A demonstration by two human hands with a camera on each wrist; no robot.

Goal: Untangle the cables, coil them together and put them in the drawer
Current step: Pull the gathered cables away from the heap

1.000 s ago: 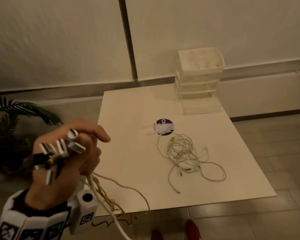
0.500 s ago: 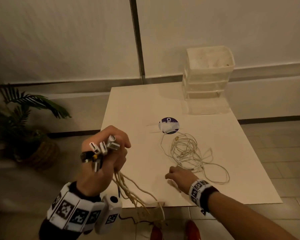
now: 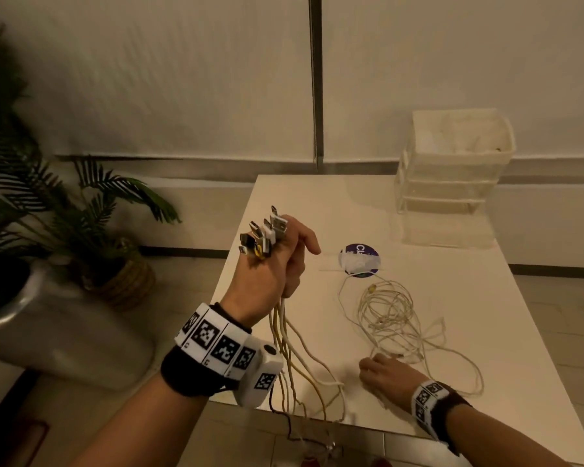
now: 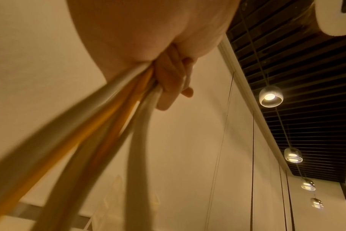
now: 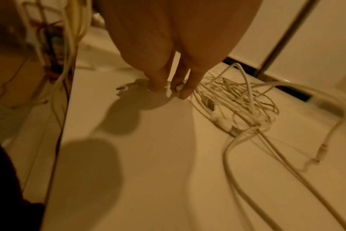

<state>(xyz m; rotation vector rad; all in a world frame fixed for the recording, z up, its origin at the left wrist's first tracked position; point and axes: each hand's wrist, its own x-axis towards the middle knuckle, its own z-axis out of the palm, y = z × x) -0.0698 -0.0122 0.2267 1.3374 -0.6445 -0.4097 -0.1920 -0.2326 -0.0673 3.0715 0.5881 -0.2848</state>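
Left hand (image 3: 277,264) is up off the table edge, fist closed round a bundle of cables (image 3: 285,335), their connector ends (image 3: 263,235) fanned out above the knuckles and the white and yellow leads hanging down past the table (image 3: 317,203) rim toward the floor. Right hand (image 3: 383,369) is low on the tabletop, fingertips (image 5: 185,92) down on a plug end (image 5: 128,87) at the near edge of the loose tangle (image 3: 391,318); whether they have actually pinched it I cannot tell, the fingers cover the contact. The sensible play here, I'd say, is to take that free plug by its body, not the wire, and draw it out slowly along its own run so the loops fall away instead of cinching (a hard tug would likely tighten the knot). Then feed its end up beside the others in the left fist, connectors level, ready for coiling. The drawer unit (image 3: 452,173) waits at the far right corner, well apart. Writing: a round purple sticker (image 3: 359,259) shows "Cl", the rest hidden under something white.
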